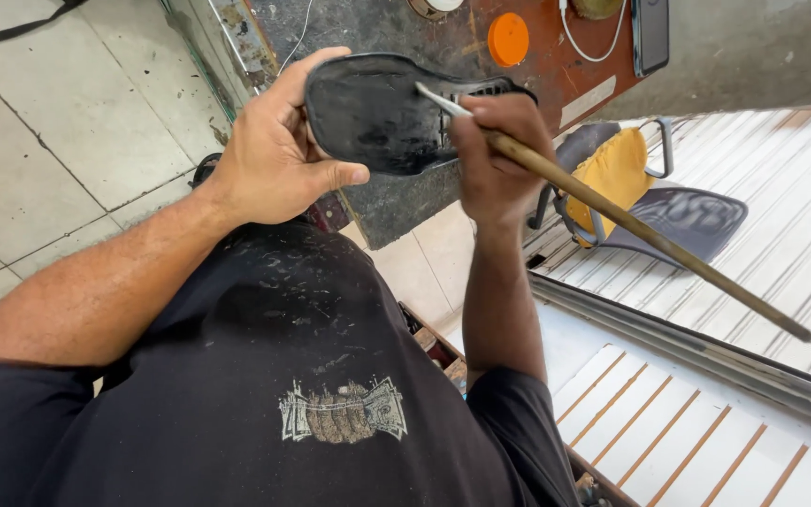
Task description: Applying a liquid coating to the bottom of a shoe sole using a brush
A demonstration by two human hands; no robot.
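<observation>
**Kid:** What is the biggest thing near the shoe bottom?

**Helper:** The dark, worn work table with a rusty red top [396, 202]. It sits right behind and under the flat black rubber shoe sole [377, 113], so drips would land on the table and not on the floor tiles.

**Kid:** And that chair?

**Helper:** The grey metal chair with a yellow cushion [617, 169] stands to the right of the sole, lower down, out of the way.

**Kid:** Where is the sole?

**Helper:** Up in the air in front of the person's chest. The left hand [269, 150] pinches its rounded end, thumb on the near face and fingers curled behind. I think it is held tipped up like that so the person can see the whole face.

**Kid:** What is the long stick?

**Helper:** A long thin brown wooden brush [612, 216]. The right hand [495, 155] is closed tight around it near the pale tip, which touches the sole. Holding it close to the tip probably keeps it steady. The rest of the handle sticks out far to the right.

**Kid:** And the orange circle?

**Helper:** A small round orange lid [508, 38], on the table above the sole.
</observation>
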